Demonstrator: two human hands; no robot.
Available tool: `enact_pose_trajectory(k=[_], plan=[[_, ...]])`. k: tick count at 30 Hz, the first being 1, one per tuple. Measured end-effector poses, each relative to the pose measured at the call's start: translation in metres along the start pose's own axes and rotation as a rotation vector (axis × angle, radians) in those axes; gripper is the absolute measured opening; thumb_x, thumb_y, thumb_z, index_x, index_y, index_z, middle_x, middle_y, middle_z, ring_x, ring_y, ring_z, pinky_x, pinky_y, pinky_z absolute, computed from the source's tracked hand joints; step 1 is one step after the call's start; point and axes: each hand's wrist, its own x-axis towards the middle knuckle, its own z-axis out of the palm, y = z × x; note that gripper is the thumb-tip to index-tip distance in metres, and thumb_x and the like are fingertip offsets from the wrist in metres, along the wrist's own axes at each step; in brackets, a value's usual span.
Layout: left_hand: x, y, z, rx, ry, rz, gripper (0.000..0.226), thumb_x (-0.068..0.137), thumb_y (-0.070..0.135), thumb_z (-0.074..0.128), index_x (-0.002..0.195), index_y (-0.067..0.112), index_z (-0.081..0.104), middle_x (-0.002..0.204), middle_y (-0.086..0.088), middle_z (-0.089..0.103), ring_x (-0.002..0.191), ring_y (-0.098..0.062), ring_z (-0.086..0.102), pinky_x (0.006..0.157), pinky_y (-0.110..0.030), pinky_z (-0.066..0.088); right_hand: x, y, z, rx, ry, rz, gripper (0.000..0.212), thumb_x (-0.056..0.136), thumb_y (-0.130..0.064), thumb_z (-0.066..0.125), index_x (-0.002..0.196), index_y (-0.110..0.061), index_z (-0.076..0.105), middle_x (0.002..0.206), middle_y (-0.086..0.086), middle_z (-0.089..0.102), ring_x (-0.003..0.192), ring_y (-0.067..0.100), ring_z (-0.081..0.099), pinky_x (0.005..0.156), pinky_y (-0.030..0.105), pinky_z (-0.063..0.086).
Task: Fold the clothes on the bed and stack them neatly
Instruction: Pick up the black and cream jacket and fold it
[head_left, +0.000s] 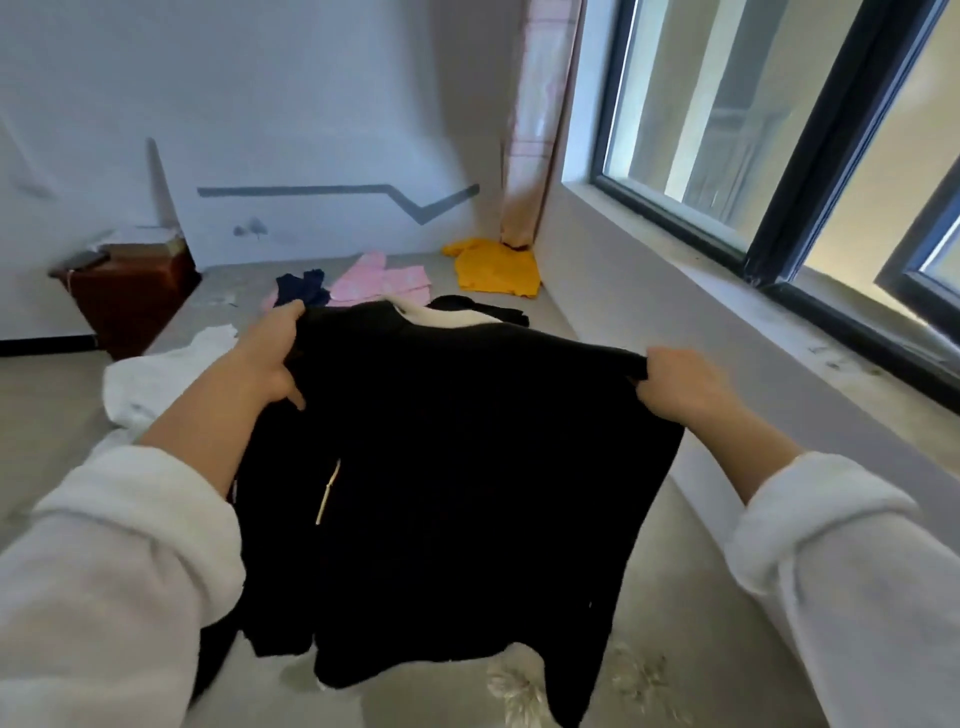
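A large black garment (457, 467) hangs spread in the air over the grey bed (685, 613). My left hand (270, 358) grips its upper left corner and my right hand (685, 387) pinches its upper right edge. A thin gold strip shows on its left side. Farther up the bed lie a black-and-white piece (457, 314), a pink garment (384, 283), a dark navy item (304, 288) and a yellow garment (496, 267). A white garment (156, 379) lies at the left, partly hidden by my left arm.
A dark red wooden cabinet (130, 291) stands left of the bed against the white wall. A grey window ledge (753, 332) and a dark-framed window (779, 156) run along the right. A pinkish curtain (535, 119) hangs in the far corner.
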Motion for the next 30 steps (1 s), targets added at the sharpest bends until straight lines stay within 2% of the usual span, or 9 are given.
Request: enact_pose_trajectory(k=[4, 6, 11, 13, 17, 20, 23, 27, 30], plan=[[-0.014, 0.042, 0.010, -0.072, 0.020, 0.233, 0.027, 0.098, 0.042, 0.041, 0.106, 0.026, 0.060, 0.108, 0.002, 0.066, 0.099, -0.020, 0.062, 0.077, -0.043, 0.051, 0.017, -0.026, -0.028, 0.528, 0.096, 0.072, 0.024, 0.091, -0.006, 0.034, 0.104, -0.014, 0.052, 0.087, 0.016, 0.061, 0.055, 0.033, 0.067, 0.052, 0.040, 0.056], [-0.016, 0.050, 0.006, -0.144, 0.024, 0.359, 0.031, 0.096, 0.043, 0.046, 0.114, 0.022, 0.060, 0.110, 0.002, 0.068, 0.099, -0.016, 0.065, 0.075, -0.037, 0.054, 0.015, -0.033, -0.033, 0.806, 0.262, 0.014, 0.040, 0.087, 0.000, 0.033, 0.113, -0.019, 0.057, 0.097, 0.013, 0.064, 0.061, 0.033, 0.069, 0.060, 0.046, 0.059], [-0.025, -0.003, -0.023, -0.144, 0.183, 0.577, 0.046, 0.087, 0.038, 0.059, 0.128, 0.021, 0.048, 0.126, 0.000, 0.061, 0.114, -0.012, 0.060, 0.095, -0.031, 0.049, -0.019, -0.023, 0.009, 0.652, 0.596, -0.291, 0.036, 0.085, 0.004, 0.052, 0.115, -0.011, 0.064, 0.111, 0.002, 0.061, 0.103, 0.012, 0.053, 0.095, 0.015, 0.035], [-0.028, -0.052, -0.033, -0.049, 0.214, 0.521, 0.043, 0.089, 0.037, 0.059, 0.128, 0.023, 0.050, 0.125, 0.003, 0.061, 0.114, -0.010, 0.059, 0.100, -0.033, 0.046, -0.028, -0.009, 0.049, 0.586, 0.571, -0.290, 0.037, 0.084, 0.004, 0.060, 0.118, -0.009, 0.064, 0.131, 0.012, 0.055, 0.122, 0.025, 0.049, 0.104, 0.024, 0.031], [-0.037, -0.154, -0.042, 0.133, 0.289, 0.216, 0.042, 0.090, 0.039, 0.060, 0.122, 0.012, 0.055, 0.120, -0.006, 0.062, 0.109, -0.021, 0.058, 0.097, -0.037, 0.044, -0.052, 0.021, 0.142, 0.442, 0.339, -0.268, 0.052, 0.079, 0.006, 0.066, 0.128, -0.008, 0.059, 0.148, 0.013, 0.040, 0.131, 0.037, 0.042, 0.106, 0.050, 0.039], [-0.052, -0.236, -0.039, 0.357, 0.239, -0.068, 0.023, 0.095, 0.033, 0.054, 0.104, 0.012, 0.058, 0.101, -0.003, 0.057, 0.092, -0.020, 0.054, 0.075, -0.032, 0.039, -0.080, 0.044, 0.209, 0.249, 0.113, -0.205, 0.055, 0.079, 0.001, 0.068, 0.132, -0.012, 0.058, 0.151, 0.005, 0.038, 0.126, 0.036, 0.048, 0.100, 0.048, 0.045], [-0.056, -0.313, -0.040, 0.528, 0.130, -0.383, 0.032, 0.096, 0.030, 0.054, 0.075, 0.006, 0.050, 0.083, -0.011, 0.051, 0.071, -0.020, 0.049, 0.067, -0.032, 0.033, -0.110, 0.066, 0.268, -0.018, -0.343, -0.139, 0.052, 0.088, -0.012, 0.060, 0.138, -0.016, 0.051, 0.153, -0.003, 0.032, 0.131, 0.028, 0.045, 0.100, 0.037, 0.044], [-0.070, -0.371, -0.035, 0.723, -0.250, -0.692, 0.023, 0.099, 0.017, 0.047, 0.121, 0.018, 0.047, 0.125, 0.001, 0.047, 0.108, -0.022, 0.052, 0.086, -0.027, 0.040, -0.144, 0.075, 0.313, -0.012, -0.880, 0.102, 0.013, 0.092, -0.017, 0.050, 0.083, -0.012, 0.058, 0.087, 0.003, 0.058, 0.085, 0.019, 0.058, 0.075, 0.031, 0.047], [-0.065, -0.380, -0.029, 0.880, -0.305, -0.803, 0.015, 0.096, 0.016, 0.046, 0.090, 0.007, 0.057, 0.087, -0.006, 0.060, 0.071, -0.015, 0.052, 0.061, -0.024, 0.043, -0.145, 0.066, 0.329, 0.072, -0.889, 0.141, 0.015, 0.092, -0.015, 0.052, 0.100, -0.012, 0.065, 0.100, 0.008, 0.065, 0.097, 0.022, 0.061, 0.075, 0.028, 0.046]])
